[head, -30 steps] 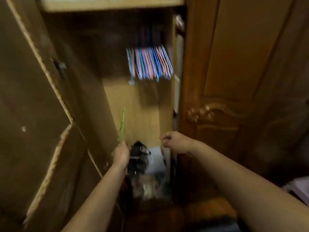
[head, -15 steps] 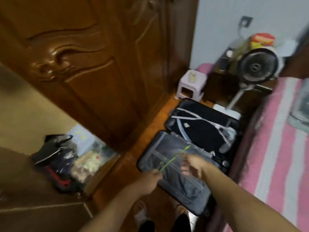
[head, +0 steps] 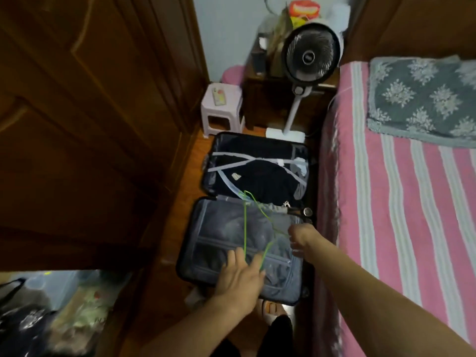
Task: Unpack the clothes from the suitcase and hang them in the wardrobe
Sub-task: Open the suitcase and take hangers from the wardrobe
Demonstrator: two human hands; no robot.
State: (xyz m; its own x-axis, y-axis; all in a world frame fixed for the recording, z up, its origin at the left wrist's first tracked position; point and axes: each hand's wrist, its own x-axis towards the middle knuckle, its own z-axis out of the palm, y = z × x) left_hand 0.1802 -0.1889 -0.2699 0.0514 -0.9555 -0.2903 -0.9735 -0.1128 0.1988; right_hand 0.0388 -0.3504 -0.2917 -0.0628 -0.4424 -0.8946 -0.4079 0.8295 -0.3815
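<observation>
An open dark suitcase (head: 296, 287) lies on the wooden floor between the wardrobe and the bed. Its far half holds dark clothes (head: 260, 181) under grey crossed straps. The near half is covered by a zipped mesh divider (head: 219, 228). Above that divider hangs a thin green wire hanger (head: 245, 222). My left hand (head: 240, 275) has the hanger's lower end between its outstretched fingers. My right hand (head: 300, 238) pinches the hanger's other side with curled fingers. The wardrobe's closed brown doors (head: 90, 124) fill the left.
A pink striped bed (head: 401, 215) with a grey patterned pillow (head: 422, 99) runs along the right. A standing fan (head: 310, 55), a dark bedside cabinet (head: 270, 104) and a small white stool (head: 221, 104) stand beyond the suitcase. Bags (head: 38, 318) lie at lower left.
The view swung from the wardrobe interior down to the suitcase. Both hands carried the green hanger down with it, and my right hand now has hold of it too.
</observation>
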